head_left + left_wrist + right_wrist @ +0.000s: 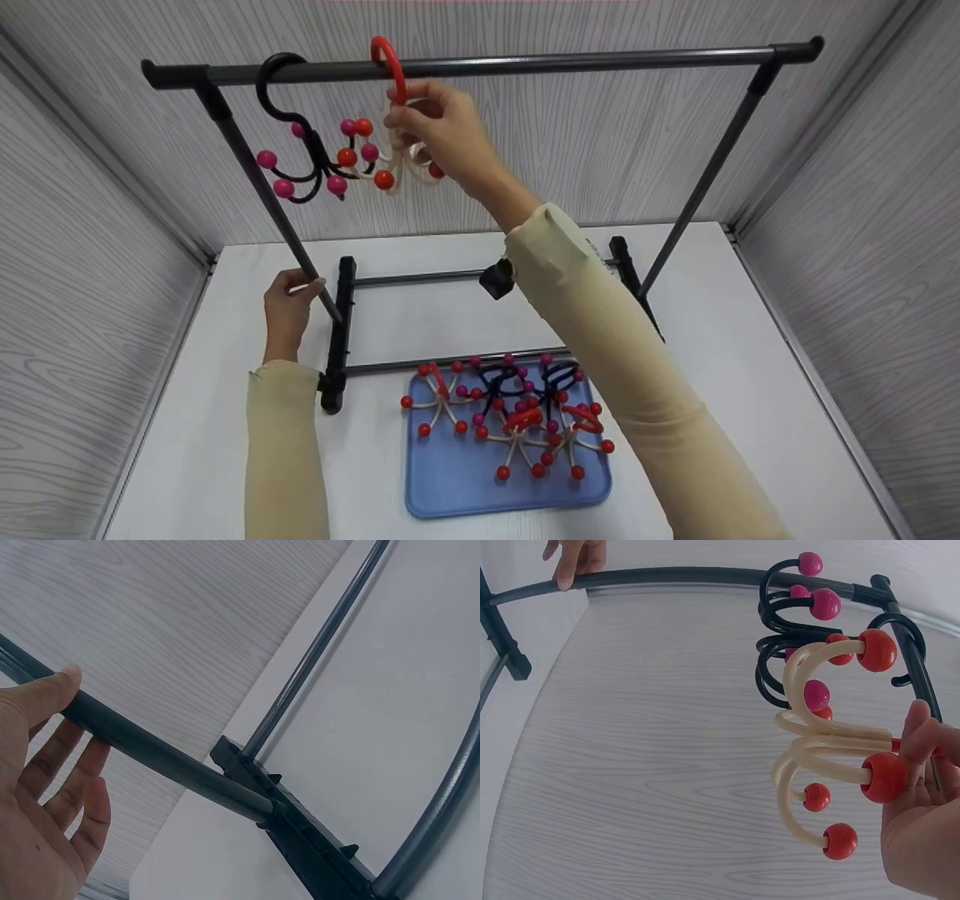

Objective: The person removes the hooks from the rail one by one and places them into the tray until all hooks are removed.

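My right hand (457, 139) pinches a multi-armed hanger (388, 60) just below its red hook, which curves over the rack's top bar (570, 63). Its cream arms (802, 757) end in red balls in the right wrist view. Left of it, a black hanger (319, 157) with pink balls hangs on the same bar, its arms close to the cream ones. Low on the rack's left post (251, 165), my left hand (287, 315) holds the tube. The left wrist view shows the thumb and fingers (56, 694) of that hand against the post.
A blue tray (450, 491) in front of the rack bears several more hangers, some cream with red balls, some black with pink balls. The black rack feet (341, 330) stand on the white table (195, 420). Grey wood-grain panels (82, 300) enclose the sides and back.
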Demonstrator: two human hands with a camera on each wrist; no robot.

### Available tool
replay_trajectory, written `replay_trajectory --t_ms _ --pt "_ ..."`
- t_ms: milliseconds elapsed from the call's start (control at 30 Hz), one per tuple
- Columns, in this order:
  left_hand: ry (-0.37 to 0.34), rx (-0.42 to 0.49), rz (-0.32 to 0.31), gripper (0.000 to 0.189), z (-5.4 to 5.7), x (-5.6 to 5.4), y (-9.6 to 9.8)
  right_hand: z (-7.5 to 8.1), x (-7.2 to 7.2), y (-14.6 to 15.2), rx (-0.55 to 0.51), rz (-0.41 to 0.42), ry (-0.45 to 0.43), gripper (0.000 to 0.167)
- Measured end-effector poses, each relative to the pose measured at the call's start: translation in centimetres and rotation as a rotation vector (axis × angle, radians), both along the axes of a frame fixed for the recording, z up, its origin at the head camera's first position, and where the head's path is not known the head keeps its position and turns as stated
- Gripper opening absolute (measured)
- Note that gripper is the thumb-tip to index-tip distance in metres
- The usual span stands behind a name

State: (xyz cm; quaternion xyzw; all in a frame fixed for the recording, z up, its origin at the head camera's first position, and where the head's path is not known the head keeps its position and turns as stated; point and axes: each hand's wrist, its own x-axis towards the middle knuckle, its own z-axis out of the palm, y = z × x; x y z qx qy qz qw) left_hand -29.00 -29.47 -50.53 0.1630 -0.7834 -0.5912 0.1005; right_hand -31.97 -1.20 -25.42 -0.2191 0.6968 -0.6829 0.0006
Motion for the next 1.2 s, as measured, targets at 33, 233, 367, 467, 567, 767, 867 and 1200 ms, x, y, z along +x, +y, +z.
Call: replay_trajectory --t_ms 33,233,367,467,567,767,867,1200 --pt "-0.001 0.0 0.0 0.028 0.0 0.0 0.0 0.1 0.1 0.2 0.0 0.0 0.009 0.022" --pt "-0.007 0.007 -0.003 0.026 0.0 0.0 0.2 0.4 0.2 1.2 0.027 -0.011 0.045 0.023" --pt "-0.013 0.016 -0.006 0.025 0.1 0.0 0.3 0.3 -0.1 2.3 0.041 -0.003 0.042 0.022" --pt "-0.019 0.015 -0.008 0.025 0.1 0.1 0.2 -0.1 -0.3 3.4 0.043 0.004 0.022 0.021" --pt "-0.024 0.007 -0.014 0.027 0.1 0.1 0.1 -0.3 -0.4 4.6 0.047 0.005 0.0 0.02" --pt "-0.018 0.014 -0.024 0.031 0.0 0.0 -0.1 -0.1 -0.3 6.7 0.056 -0.013 0.022 0.018" --pt "-0.033 0.008 -0.028 0.034 0.0 0.1 -0.1 0.6 -0.1 7.6 0.055 -0.03 0.063 0.018" --pt "-0.026 -0.03 -0.015 0.037 0.2 0.2 -0.3 2.1 0.7 10.1 0.078 -0.054 0.097 0.016"
